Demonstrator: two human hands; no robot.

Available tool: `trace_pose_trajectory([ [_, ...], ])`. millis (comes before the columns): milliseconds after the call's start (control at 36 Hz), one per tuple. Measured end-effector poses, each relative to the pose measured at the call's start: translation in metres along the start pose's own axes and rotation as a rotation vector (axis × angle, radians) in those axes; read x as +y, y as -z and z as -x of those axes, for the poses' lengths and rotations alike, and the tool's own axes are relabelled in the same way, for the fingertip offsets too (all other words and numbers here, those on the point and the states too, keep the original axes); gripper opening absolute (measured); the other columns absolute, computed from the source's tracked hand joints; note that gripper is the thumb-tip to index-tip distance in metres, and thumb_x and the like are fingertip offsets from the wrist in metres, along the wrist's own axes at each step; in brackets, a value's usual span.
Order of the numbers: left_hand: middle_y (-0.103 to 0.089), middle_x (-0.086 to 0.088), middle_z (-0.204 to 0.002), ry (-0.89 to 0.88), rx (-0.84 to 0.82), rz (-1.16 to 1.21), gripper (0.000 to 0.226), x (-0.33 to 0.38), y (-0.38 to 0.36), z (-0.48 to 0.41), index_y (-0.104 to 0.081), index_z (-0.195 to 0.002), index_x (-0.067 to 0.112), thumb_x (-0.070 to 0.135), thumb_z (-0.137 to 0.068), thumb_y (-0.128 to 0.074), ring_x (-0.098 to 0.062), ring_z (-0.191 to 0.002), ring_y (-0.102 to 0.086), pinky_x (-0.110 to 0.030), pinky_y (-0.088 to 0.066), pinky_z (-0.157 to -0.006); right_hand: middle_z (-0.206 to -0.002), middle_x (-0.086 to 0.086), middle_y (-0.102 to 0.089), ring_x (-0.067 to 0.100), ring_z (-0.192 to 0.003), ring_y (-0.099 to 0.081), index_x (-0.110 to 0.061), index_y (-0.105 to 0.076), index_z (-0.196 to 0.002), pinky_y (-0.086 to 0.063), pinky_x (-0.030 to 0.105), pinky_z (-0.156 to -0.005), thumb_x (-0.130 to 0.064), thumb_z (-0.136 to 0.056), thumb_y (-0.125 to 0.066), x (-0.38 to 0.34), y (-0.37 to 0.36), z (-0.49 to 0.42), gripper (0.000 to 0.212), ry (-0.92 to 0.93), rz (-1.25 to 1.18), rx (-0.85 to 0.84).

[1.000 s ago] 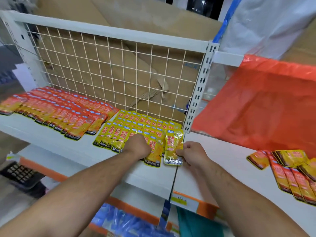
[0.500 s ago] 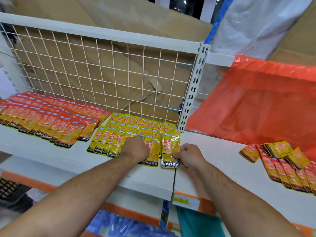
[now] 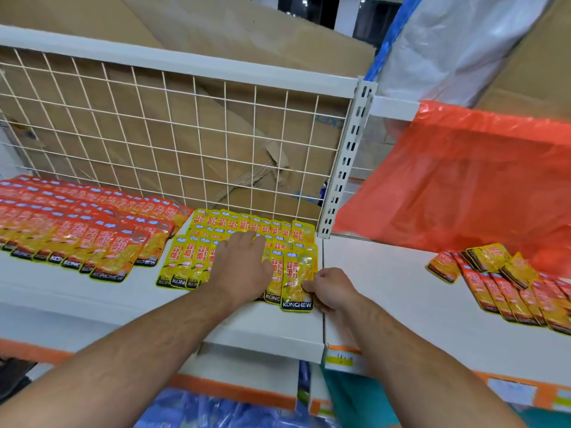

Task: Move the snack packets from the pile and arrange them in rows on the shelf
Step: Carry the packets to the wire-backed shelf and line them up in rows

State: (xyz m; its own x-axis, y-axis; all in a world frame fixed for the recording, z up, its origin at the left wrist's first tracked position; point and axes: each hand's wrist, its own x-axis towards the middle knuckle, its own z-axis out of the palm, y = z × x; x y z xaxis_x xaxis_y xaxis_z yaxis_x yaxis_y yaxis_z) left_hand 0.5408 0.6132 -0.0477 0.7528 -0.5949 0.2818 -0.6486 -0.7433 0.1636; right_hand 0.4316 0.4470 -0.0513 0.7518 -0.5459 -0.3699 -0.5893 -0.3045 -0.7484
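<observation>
Left hand (image 3: 239,267) flat, fingers spread, pressing front row of yellow packets (image 3: 185,264). Right hand (image 3: 332,290) pinching lower right edge of end packet (image 3: 298,279), thumb on top. Packet's long axis runs front to back, flush with shelf (image 3: 262,332) edge. Remaining pile (image 3: 506,282) lies well right; right hand nearer, likely next reach.

The left hand (image 3: 239,267) covers several yellow packets (image 3: 182,264). Red packets (image 3: 61,230) run off the left edge, the pile (image 3: 509,291) off the right. Small print stays unreadable.
</observation>
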Motion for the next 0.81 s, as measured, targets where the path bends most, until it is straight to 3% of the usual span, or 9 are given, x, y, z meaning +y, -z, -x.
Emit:
trace_pose_trajectory([
  [139, -0.054, -0.002, -0.137, -0.033, -0.016, 0.03, 0.059, -0.006, 0.006, 0.001, -0.057, -0.132, 0.02, 0.042, -0.082, -0.034, -0.024, -0.128, -0.046, -0.045, -0.038, -0.104, -0.062, 0.017, -0.065, 0.025, -0.043, -0.05, -0.015, -0.051, -0.055, -0.043, 0.035, -0.053, -0.016, -0.081, -0.071, -0.005, -0.011, -0.008, 0.032, -0.047, 0.052, 0.087],
  [222, -0.047, -0.001, -0.146, -0.023, -0.045, 0.037, 0.056, -0.01, 0.009, 0.001, -0.051, -0.139, 0.022, 0.043, -0.089, -0.042, -0.023, -0.136, -0.039, -0.044, -0.031, -0.111, -0.072, 0.015, -0.072, 0.031, -0.062, -0.065, -0.013, -0.059, -0.064, -0.053, 0.035, -0.06, -0.02, -0.075, -0.072, -0.01, -0.015, -0.013, 0.018, -0.061, 0.134, 0.166],
  [306, -0.043, 0.0, -0.15, -0.024, -0.054, 0.037, 0.056, -0.012, 0.011, 0.0, -0.046, -0.144, 0.023, 0.043, -0.091, -0.046, -0.022, -0.138, -0.036, -0.043, -0.029, -0.113, -0.067, 0.004, -0.063, 0.024, -0.064, -0.063, -0.014, -0.059, -0.067, -0.043, 0.023, -0.049, -0.02, -0.074, -0.071, -0.015, -0.015, -0.014, 0.015, -0.054, 0.195, 0.203],
  [389, -0.041, 0.001, -0.151, -0.031, -0.066, 0.033, 0.057, -0.014, 0.012, 0.0, -0.044, -0.145, 0.024, 0.044, -0.092, -0.045, -0.021, -0.139, -0.035, -0.042, -0.026, -0.114, -0.067, 0.0, -0.058, 0.015, -0.059, -0.055, -0.014, -0.057, -0.068, -0.033, 0.021, -0.044, -0.023, -0.076, -0.071, -0.017, -0.017, -0.015, 0.018, -0.053, 0.237, 0.214],
  [694, -0.043, -0.001, -0.15, -0.061, -0.106, 0.022, 0.061, -0.014, 0.009, 0.0, -0.047, -0.143, 0.024, 0.049, -0.088, -0.039, -0.022, -0.138, -0.036, -0.043, -0.027, -0.111, -0.071, -0.001, -0.061, 0.014, -0.062, -0.058, -0.013, -0.064, -0.075, -0.036, 0.021, -0.045, -0.026, -0.074, -0.073, -0.015, -0.02, -0.016, 0.016, -0.072, 0.351, 0.203],
  [806, -0.039, 0.001, -0.153, -0.073, -0.121, 0.009, 0.058, -0.012, 0.008, -0.001, -0.043, -0.145, 0.026, 0.048, -0.091, -0.044, -0.022, -0.14, -0.032, -0.043, -0.024, -0.113, -0.074, -0.003, -0.059, 0.02, -0.071, -0.06, -0.018, -0.055, -0.074, -0.037, 0.024, -0.05, -0.029, -0.076, -0.074, -0.015, -0.02, -0.012, 0.022, -0.041, 0.385, 0.22],
])
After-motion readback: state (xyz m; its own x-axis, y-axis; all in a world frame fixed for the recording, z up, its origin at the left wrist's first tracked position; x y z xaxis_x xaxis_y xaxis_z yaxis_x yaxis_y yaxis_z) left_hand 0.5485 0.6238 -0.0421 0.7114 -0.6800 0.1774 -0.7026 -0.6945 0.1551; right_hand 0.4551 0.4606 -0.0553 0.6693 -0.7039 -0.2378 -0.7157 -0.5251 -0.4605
